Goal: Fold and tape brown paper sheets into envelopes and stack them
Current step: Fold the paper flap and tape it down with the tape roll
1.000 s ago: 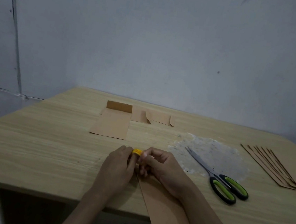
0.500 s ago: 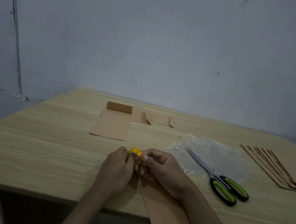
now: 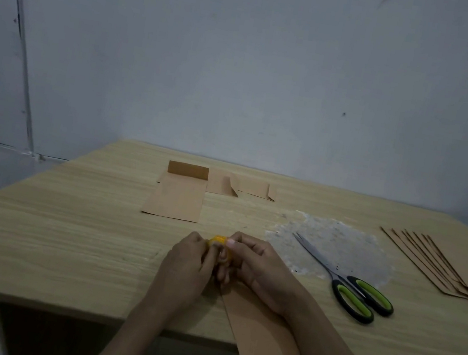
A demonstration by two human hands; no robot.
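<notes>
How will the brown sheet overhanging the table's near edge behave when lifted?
Likely light: the brown sheet looks thin. Perhaps stiff, since its overhanging end juts straight past the table. It may slide easily on smooth wood.

Two hands, a left hand (image 3: 188, 265) and a right hand (image 3: 261, 270), hold one yellow tape roll (image 3: 218, 240). One brown paper strip (image 3: 262, 341) lies beneath them. Beyond them lie three folded brown pieces (image 3: 175, 198). To their right is one pair of scissors (image 3: 342, 277), and farther right are about seven fanned sheets (image 3: 451, 267).

Both hands, left hand (image 3: 187, 262) and right hand (image 3: 258, 268), grip yellow tape roll (image 3: 218, 240).
</notes>
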